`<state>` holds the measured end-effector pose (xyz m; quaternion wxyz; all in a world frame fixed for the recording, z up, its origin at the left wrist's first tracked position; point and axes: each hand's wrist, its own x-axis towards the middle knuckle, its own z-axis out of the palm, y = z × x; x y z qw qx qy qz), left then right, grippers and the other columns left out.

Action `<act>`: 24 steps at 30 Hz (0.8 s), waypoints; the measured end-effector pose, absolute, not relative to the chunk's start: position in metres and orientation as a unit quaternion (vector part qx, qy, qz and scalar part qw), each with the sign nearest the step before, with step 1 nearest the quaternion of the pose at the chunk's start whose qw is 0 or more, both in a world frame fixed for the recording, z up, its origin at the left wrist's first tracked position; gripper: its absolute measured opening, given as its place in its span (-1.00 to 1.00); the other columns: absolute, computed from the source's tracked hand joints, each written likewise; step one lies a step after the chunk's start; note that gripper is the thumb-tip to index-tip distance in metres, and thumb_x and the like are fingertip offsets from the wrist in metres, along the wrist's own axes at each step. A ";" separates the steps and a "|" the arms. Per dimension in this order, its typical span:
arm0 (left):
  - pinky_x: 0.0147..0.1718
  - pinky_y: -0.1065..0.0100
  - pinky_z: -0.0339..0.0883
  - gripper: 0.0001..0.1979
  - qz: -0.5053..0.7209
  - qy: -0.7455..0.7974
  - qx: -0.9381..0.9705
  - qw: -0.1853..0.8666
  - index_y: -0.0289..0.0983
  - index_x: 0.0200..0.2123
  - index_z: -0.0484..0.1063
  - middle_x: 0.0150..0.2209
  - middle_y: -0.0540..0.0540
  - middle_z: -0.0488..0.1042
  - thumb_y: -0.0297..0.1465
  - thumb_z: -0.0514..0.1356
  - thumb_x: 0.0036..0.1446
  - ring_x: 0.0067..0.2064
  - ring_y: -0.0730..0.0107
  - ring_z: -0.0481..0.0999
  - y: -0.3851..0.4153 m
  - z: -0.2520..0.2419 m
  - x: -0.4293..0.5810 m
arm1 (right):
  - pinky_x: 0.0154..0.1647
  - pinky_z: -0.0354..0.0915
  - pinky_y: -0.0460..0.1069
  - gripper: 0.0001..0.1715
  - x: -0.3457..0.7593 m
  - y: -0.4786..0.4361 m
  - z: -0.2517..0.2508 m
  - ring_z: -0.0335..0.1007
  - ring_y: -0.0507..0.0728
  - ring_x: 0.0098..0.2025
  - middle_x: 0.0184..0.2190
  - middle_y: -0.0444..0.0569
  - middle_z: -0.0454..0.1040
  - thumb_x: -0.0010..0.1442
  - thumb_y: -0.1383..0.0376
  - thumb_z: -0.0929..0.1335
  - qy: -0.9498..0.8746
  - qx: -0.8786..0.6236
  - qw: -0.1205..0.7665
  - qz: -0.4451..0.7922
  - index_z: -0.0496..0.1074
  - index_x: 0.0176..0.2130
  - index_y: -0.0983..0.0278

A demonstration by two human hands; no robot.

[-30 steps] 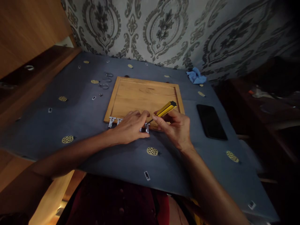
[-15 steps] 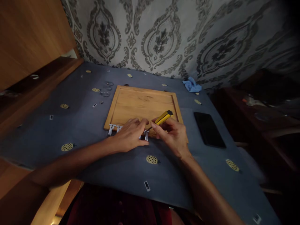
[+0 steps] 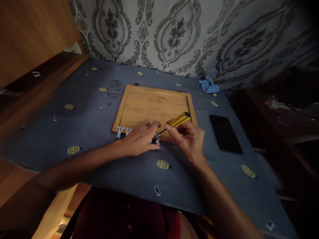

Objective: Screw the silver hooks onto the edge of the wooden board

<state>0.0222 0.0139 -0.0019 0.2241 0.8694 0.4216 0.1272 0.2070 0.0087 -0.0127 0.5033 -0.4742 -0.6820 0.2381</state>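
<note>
A wooden panel (image 3: 153, 104) with a raised frame lies flat on a blue-grey cloth. Two metal hinges sit along its near edge: one (image 3: 123, 131) at the left, free, and one (image 3: 155, 140) under my hands. My left hand (image 3: 141, 137) rests on the right hinge with fingers curled, holding it against the panel's edge. My right hand (image 3: 188, 137) grips a yellow and black screwdriver (image 3: 178, 120), whose tip points down-left at that hinge.
A black phone (image 3: 225, 133) lies right of the panel. A crumpled blue cloth (image 3: 208, 85) sits by the patterned wall. Metal rings (image 3: 113, 89) and small fittings are scattered at the back left. A wooden cabinet side stands at the left.
Both hands stay at the right hinge with the screwdriver tip on it. Only the view has shifted slightly; the grip and positions look the same.
</note>
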 end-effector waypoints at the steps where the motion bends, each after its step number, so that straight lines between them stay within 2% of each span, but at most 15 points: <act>1: 0.02 0.06 0.33 -0.45 0.123 0.424 0.869 0.223 -0.31 0.06 0.22 -0.05 -0.24 0.47 -0.28 0.39 0.12 0.06 -0.02 0.45 0.014 -0.001 0.022 | -0.61 0.11 -0.06 -0.54 0.207 0.009 -0.013 0.14 -0.02 -0.64 -0.66 -0.21 0.30 0.19 -0.05 0.46 -0.685 -0.476 0.508 0.217 0.41 -0.49 0.21; 4: 0.02 0.07 0.33 -0.44 0.124 0.426 0.869 0.218 -0.31 0.05 0.23 -0.05 -0.25 0.47 -0.27 0.40 0.11 0.06 -0.02 0.45 0.014 -0.004 0.022 | -0.62 0.09 -0.06 -0.44 0.206 0.009 -0.011 0.13 -0.02 -0.64 -0.68 -0.21 0.28 0.17 -0.09 0.47 -0.688 -0.478 0.516 0.179 0.30 -0.57 0.21; 7: 0.04 0.08 0.33 -0.44 0.145 0.419 0.871 0.212 -0.28 0.06 0.22 -0.02 -0.23 0.46 -0.26 0.40 0.11 0.07 0.00 0.45 0.015 -0.008 0.022 | -0.63 0.08 -0.07 -0.43 0.203 0.006 -0.009 0.13 -0.02 -0.65 -0.69 -0.21 0.27 0.18 -0.07 0.47 -0.685 -0.481 0.523 0.157 0.28 -0.59 0.21; 13: 0.06 0.07 0.31 -0.48 0.142 0.418 0.869 0.226 -0.26 0.05 0.21 0.01 -0.23 0.47 -0.28 0.38 0.14 0.11 0.00 0.44 0.015 -0.006 0.021 | -0.58 0.18 -0.04 -0.49 0.201 -0.002 -0.014 0.21 0.01 -0.65 -0.69 -0.18 0.33 0.23 -0.02 0.44 -0.687 -0.503 0.518 0.084 0.33 -0.58 0.20; 17: 0.08 0.08 0.29 -0.44 0.128 0.423 0.868 0.227 -0.29 0.10 0.21 0.01 -0.24 0.47 -0.28 0.38 0.14 0.13 -0.01 0.43 0.014 -0.002 0.022 | -0.54 0.22 -0.01 -0.59 0.205 -0.004 -0.014 0.33 0.05 -0.59 -0.62 -0.14 0.43 0.22 -0.02 0.45 -0.655 -0.520 0.546 0.050 0.44 -0.47 0.19; 20: 0.05 0.09 0.30 -0.44 0.123 0.426 0.867 0.228 -0.31 0.09 0.22 -0.01 -0.25 0.47 -0.29 0.38 0.13 0.11 -0.01 0.43 0.014 -0.003 0.022 | -0.54 0.20 -0.02 -0.62 0.207 -0.002 -0.012 0.28 0.04 -0.61 -0.62 -0.17 0.40 0.23 -0.03 0.44 -0.644 -0.526 0.553 0.057 0.46 -0.42 0.19; 24: 0.03 0.07 0.32 -0.46 0.138 0.422 0.869 0.218 -0.27 0.06 0.22 -0.06 -0.20 0.49 -0.26 0.38 0.13 0.07 0.01 0.46 0.015 -0.008 0.021 | -0.59 0.17 -0.04 -0.53 0.204 0.001 -0.012 0.21 0.02 -0.64 -0.68 -0.20 0.31 0.24 -0.02 0.42 -0.670 -0.513 0.530 0.077 0.33 -0.53 0.17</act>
